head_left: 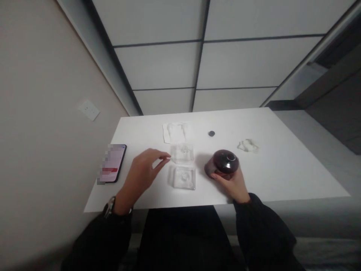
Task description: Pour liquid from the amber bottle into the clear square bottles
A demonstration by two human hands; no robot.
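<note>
My right hand (232,184) is wrapped round a dark reddish-brown glass jar (225,162) with a rounded, shiny top. The jar leans a little, near the table's front. My left hand (145,169) has thumb and forefinger pinched together at the left edge of a clear square container (184,152). Whether the fingertips hold that edge or something tiny, I cannot tell. Just nearer to me sits a second clear square container (184,177), with a round shape in its middle.
Behind the containers lies a white tissue (176,139) bearing two pale, elongated things. A small dark round cap (211,133) rests further right, and a crumpled tissue (248,145) beyond it. A phone (114,163) lies at the left of the white table (296,169); a wall rises beside it.
</note>
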